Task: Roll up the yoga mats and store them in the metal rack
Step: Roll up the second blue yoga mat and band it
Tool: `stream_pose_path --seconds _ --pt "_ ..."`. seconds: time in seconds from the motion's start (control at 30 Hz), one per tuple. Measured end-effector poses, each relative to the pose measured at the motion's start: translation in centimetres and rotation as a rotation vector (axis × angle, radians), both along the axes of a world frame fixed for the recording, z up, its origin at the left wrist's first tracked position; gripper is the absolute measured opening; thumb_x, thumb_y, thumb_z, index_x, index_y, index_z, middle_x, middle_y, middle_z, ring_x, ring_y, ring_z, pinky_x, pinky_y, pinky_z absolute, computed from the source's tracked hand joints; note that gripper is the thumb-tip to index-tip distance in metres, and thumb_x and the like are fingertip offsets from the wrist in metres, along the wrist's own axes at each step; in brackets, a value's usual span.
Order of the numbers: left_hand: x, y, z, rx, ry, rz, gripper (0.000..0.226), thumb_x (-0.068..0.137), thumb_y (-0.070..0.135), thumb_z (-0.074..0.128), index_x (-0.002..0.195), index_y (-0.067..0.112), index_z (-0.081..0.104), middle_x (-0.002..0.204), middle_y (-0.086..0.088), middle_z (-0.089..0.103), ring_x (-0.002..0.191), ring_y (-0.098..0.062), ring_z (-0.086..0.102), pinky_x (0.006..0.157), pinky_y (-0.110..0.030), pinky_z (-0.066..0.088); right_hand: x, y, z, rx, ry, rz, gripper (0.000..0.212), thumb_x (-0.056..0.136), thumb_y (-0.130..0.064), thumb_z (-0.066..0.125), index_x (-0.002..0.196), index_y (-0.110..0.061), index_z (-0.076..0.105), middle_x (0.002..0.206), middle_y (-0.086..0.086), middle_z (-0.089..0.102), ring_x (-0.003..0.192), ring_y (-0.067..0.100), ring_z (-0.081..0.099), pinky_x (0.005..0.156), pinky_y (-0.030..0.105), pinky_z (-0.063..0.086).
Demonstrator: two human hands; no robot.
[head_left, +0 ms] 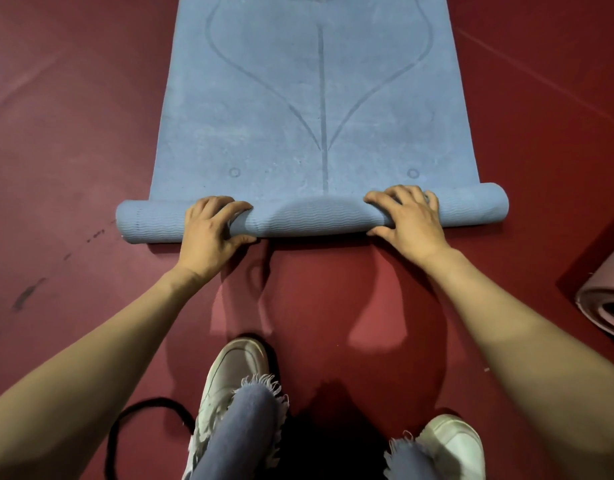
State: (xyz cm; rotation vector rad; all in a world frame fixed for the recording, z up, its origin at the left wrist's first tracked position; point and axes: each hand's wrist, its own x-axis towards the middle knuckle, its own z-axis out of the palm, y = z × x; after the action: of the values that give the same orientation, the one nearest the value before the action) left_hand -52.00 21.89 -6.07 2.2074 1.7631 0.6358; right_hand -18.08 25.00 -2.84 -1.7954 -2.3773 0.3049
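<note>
A blue yoga mat (312, 98) with a printed leaf outline lies flat on the red floor, stretching away from me. Its near end is curled into a thin roll (309, 216) that runs across the view. My left hand (212, 226) grips the roll left of its middle, fingers wrapped over the top. My right hand (406, 216) grips it right of the middle in the same way. Between the hands the roll bulges slightly. The metal rack is not in view.
A pink mat (607, 299), rolled up, lies on the floor at the right edge. My white shoes (232, 375) and frayed jeans fill the bottom centre. A black cord (132, 420) loops on the floor at bottom left. Dark scuffs mark the red floor (56, 168) on the left.
</note>
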Motion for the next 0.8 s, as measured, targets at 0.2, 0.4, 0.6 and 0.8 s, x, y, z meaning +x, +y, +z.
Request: stream_pose_path --seconds 0.2,0.4,0.6,0.8 --pt "0.4 -4.4 0.7 -0.02 -0.036 -0.03 0.06 0.078 0.066 0.052 0.109 0.017 0.068 0.102 -0.005 0.063 0.096 -0.024 0.052 0.085 -0.035 0.034 1.2 -4.3 0.1 0.005 0.016 0.019 0.055 0.064 -0.038 0.08 0.115 -0.03 0.062 0.099 0.0 0.059 0.103 0.026 0.052 0.094 0.051 0.032" --pt "0.9 -9.0 1.0 -0.084 -0.067 -0.029 0.062 0.08 0.065 0.052 0.112 0.013 0.063 0.107 -0.004 0.064 0.098 -0.02 0.05 0.087 -0.031 0.034 2.1 -8.6 -0.7 0.033 0.061 0.036 0.052 0.067 -0.047 0.069 0.115 -0.028 0.062 0.101 -0.002 0.061 0.099 0.025 0.054 0.096 0.048 0.037" --pt "0.2 -7.1 1.3 -0.092 -0.055 -0.09 0.061 0.083 0.069 0.048 0.105 0.013 0.061 0.111 -0.005 0.06 0.101 -0.025 0.053 0.087 -0.038 0.04 2.2 -8.1 -1.8 0.046 0.158 0.002 0.044 0.075 -0.042 0.064 0.115 -0.025 0.056 0.115 0.005 0.059 0.112 0.02 0.049 0.111 0.052 0.017" --pt "1.9 -8.0 1.4 -0.046 0.159 0.15 0.055 0.087 0.055 0.044 0.121 0.017 0.062 0.123 -0.015 0.045 0.108 -0.031 0.035 0.091 -0.05 0.031 0.9 -8.4 -2.0 0.16 0.055 -0.132 0.046 0.083 -0.043 0.051 0.124 -0.025 0.06 0.117 0.021 0.048 0.111 0.031 0.031 0.101 0.06 0.036"
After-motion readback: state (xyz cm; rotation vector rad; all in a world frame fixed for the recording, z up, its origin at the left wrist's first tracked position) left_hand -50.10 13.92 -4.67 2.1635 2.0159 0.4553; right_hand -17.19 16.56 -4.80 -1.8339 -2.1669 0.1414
